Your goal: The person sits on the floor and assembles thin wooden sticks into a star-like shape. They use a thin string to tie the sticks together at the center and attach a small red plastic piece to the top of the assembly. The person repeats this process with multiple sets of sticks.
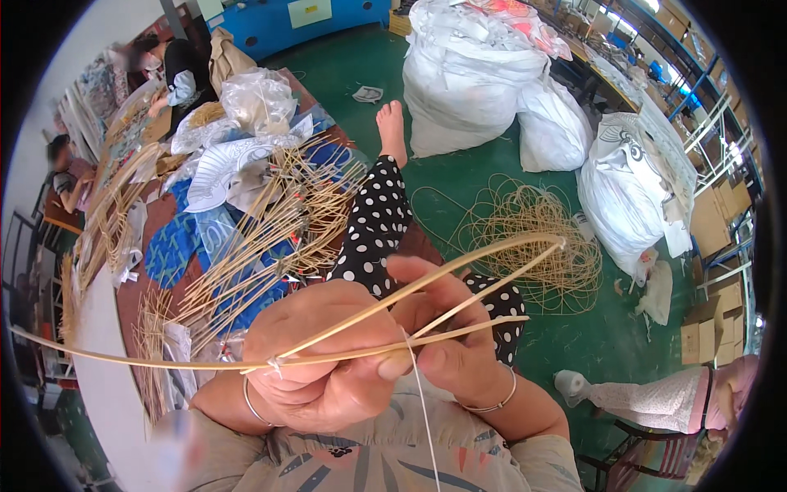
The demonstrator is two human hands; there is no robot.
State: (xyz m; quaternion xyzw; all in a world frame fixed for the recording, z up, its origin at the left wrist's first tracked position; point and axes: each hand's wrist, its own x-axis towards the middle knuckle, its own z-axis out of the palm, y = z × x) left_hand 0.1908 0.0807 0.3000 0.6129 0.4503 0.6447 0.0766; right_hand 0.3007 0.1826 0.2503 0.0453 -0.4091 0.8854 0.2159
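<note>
Close in front of me is a frame of thin bamboo strips (pixel 426 276), bent to a narrow point at the right. White thread binds the strips near my left knuckles and at the pointed end. My left hand (pixel 324 353) is closed in a pinch on the long lower strip. My right hand (pixel 451 348) has thumb and fingers closed about the place where two strips cross. A white thread (pixel 424 410) hangs down from that crossing, between the hands, over my patterned top. The strip's left end reaches far out to the left.
A bundle of bamboo sticks (pixel 246 238) lies on the table at left, with printed sheets (pixel 225 168) behind. A coil of thin cane (pixel 533 246) rests on the green floor. Large white sacks (pixel 467 82) stand beyond. Other people sit at left; another is at lower right.
</note>
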